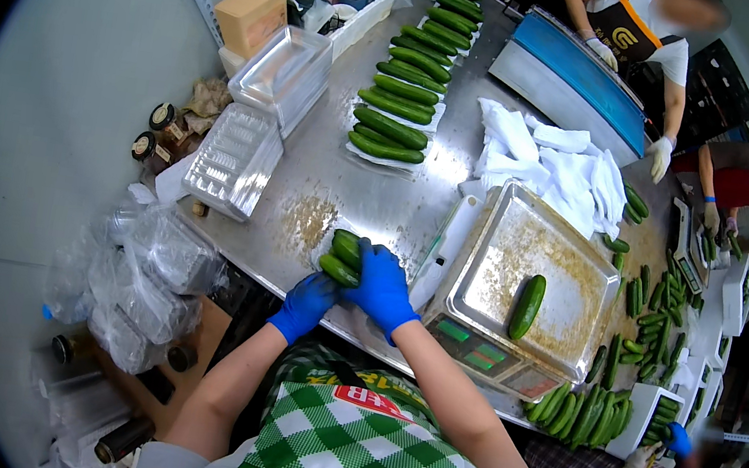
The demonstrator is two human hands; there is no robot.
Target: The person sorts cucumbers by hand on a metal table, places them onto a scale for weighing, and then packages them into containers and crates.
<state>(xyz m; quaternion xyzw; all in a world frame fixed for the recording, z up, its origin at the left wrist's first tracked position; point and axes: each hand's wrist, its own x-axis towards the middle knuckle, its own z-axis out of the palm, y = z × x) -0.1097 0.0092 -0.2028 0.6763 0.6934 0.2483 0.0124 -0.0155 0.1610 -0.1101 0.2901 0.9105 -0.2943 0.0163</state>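
Note:
Both my hands wear blue gloves. My right hand (382, 284) lies over a small bundle of green cucumbers (342, 255) on a white tray at the near edge of the steel table (334, 180). My left hand (306, 304) touches the bundle's near end from below. To the right stands a weighing scale (520, 295) with one cucumber (527, 306) lying on its metal pan.
A row of cucumber-filled trays (405, 93) runs toward the far end. Stacks of clear plastic trays (236, 155) sit at left, white cloths (550, 163) in the middle, loose cucumbers (654, 305) at right. Other people work at the far and right sides.

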